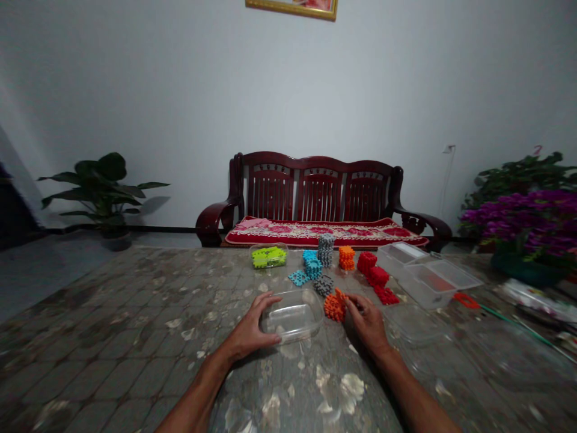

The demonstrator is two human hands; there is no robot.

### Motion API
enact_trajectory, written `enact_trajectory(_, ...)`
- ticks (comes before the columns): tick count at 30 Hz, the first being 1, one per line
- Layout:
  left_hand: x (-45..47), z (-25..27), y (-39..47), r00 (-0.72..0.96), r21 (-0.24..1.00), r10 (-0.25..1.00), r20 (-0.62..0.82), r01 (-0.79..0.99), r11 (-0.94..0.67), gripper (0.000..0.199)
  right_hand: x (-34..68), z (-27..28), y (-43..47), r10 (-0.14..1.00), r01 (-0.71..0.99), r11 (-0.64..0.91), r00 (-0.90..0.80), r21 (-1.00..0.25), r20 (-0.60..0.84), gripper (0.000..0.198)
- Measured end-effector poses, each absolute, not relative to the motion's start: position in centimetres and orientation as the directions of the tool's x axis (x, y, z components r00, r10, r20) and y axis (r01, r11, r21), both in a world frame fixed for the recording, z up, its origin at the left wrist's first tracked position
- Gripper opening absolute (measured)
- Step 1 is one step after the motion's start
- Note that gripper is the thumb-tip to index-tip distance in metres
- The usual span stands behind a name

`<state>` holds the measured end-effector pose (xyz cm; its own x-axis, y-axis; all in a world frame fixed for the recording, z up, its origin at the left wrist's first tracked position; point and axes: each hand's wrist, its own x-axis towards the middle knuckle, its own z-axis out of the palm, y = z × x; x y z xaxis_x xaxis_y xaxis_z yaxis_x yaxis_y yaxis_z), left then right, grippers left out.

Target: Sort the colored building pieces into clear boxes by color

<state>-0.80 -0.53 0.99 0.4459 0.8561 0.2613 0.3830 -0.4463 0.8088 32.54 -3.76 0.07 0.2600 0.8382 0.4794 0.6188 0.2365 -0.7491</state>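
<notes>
My left hand [253, 328] grips the left side of a clear plastic container [293, 316], thumb at the near rim and fingers at the far rim. No pieces show inside it. To its right, my right hand [367, 322] pinches an orange notched flat piece [341, 296] at a stack of orange pieces [334, 308]. Just beyond are grey pieces [323, 285], blue stacks [312, 266] with a flat blue piece [298, 277], a tall grey stack [326, 250] and another orange stack [347, 257]. Red stacks [377, 276] run in a slanting row to the right.
A clear container of lime-green pieces [269, 257] stands at the far side of the table [135, 319]. On the right are a translucent lidded box [433, 279], clear lids [417, 322], a green rod with an orange end [467, 300], and purple flowers in a pot [525, 267].
</notes>
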Motion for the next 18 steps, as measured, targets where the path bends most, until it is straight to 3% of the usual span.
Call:
enact_trajectory(5,-0.3,0.9,-0.8,0.466,0.812,0.844,0.265,0.363,-0.456,0.081,32.0,1.8,-3.4,0.833,0.441,0.247,0.358,-0.863,0.421,0.050)
enact_trajectory(10,0.4,0.8,-1.1,0.494,0.835,0.831,0.258,0.319,-0.449,0.085,28.8,5.1,-4.0,0.892,0.478,0.328,0.128,-0.815,0.434,0.036)
enact_trajectory(15,0.6,0.9,-1.4,0.489,0.871,0.835,0.251,0.262,-0.415,0.090,24.4,6.1,-3.6,0.927,0.555,0.373,-0.196,-0.744,0.318,0.027)
enact_trajectory(18,0.7,0.8,-1.5,0.474,0.871,0.842,0.257,0.264,-0.415,0.091,23.7,5.5,-2.7,0.908,0.637,0.403,-0.185,-0.658,0.377,0.029)
